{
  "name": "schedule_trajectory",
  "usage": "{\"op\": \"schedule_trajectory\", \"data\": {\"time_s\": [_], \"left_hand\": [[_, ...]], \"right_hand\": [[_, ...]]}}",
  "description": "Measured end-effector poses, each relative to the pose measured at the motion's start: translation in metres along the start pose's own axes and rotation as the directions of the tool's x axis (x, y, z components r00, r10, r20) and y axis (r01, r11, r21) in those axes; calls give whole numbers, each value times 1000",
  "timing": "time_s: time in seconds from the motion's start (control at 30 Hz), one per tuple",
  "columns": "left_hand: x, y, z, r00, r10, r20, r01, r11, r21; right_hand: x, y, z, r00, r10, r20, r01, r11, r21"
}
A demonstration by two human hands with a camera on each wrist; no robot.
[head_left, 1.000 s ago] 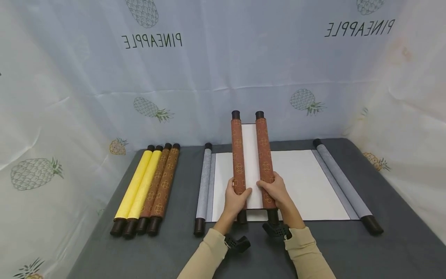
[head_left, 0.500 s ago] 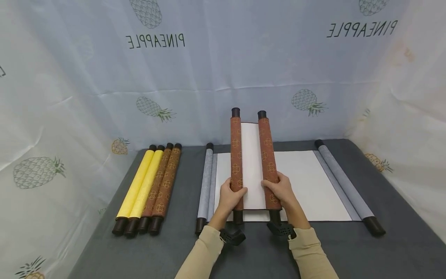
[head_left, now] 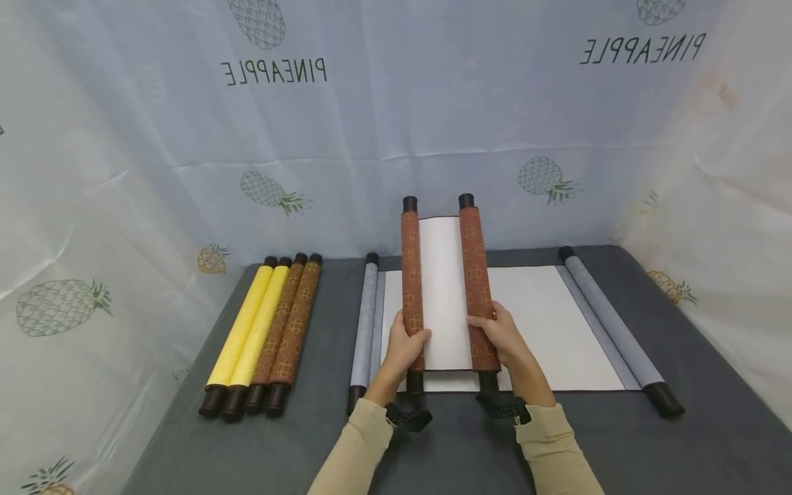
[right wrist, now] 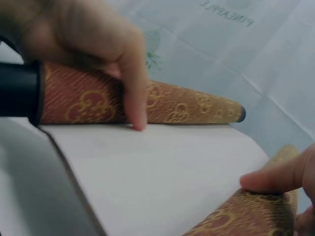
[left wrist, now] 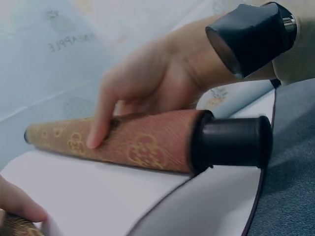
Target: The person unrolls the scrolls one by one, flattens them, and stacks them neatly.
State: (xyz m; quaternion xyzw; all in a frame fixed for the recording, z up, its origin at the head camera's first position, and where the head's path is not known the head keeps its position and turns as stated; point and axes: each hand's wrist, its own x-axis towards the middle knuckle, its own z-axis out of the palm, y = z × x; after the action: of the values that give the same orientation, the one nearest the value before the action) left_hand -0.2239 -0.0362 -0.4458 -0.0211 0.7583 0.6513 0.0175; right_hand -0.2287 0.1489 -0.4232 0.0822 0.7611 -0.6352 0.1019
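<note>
A red-brown scroll with gold flower patterns [head_left: 411,268] is partly unrolled above the table, a strip of white paper [head_left: 444,295] showing between its two rolls. My left hand [head_left: 402,347] grips the left roll near its lower end, thumb on the inner side. Round the right roll [head_left: 475,275] my right hand [head_left: 509,337] curls its fingers, thumb at the paper's edge. Both wrist views show a thumb lying over the patterned roll [left wrist: 147,142]. Beneath lies a grey-ended scroll, spread open, with white paper [head_left: 551,323]; the held scroll hides part of it.
Left on the dark grey table [head_left: 297,447] lie two yellow scrolls [head_left: 250,323] and two brown patterned scrolls [head_left: 295,323], side by side. The open scroll's grey rolls [head_left: 609,316] rest at its two ends. A pineapple-print curtain [head_left: 396,124] stands behind.
The rolls have moved apart, the left hand's roll shifting left and the right one slightly right. More white paper shows between them. Both hands keep their hold.
</note>
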Motion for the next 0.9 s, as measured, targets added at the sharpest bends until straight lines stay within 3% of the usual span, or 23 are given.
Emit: {"op": "schedule_trajectory", "data": {"time_s": [0.17,0.33,0.6,0.9], "left_hand": [[-2,0,6,997,-15,-75,14,1000,-18],[-4,0,8,994,5,-109,-7,1000,-21],[-4,-4,9,994,25,-107,-25,1000,-1],[-2,-5,4,994,35,-105,-31,999,41]], "right_hand": [[0,0,9,995,34,-89,-33,999,13],[3,3,13,986,32,-163,-36,999,-26],[3,8,9,987,-1,-160,-4,999,-32],[3,10,2,985,12,-172,-27,996,-88]]}}
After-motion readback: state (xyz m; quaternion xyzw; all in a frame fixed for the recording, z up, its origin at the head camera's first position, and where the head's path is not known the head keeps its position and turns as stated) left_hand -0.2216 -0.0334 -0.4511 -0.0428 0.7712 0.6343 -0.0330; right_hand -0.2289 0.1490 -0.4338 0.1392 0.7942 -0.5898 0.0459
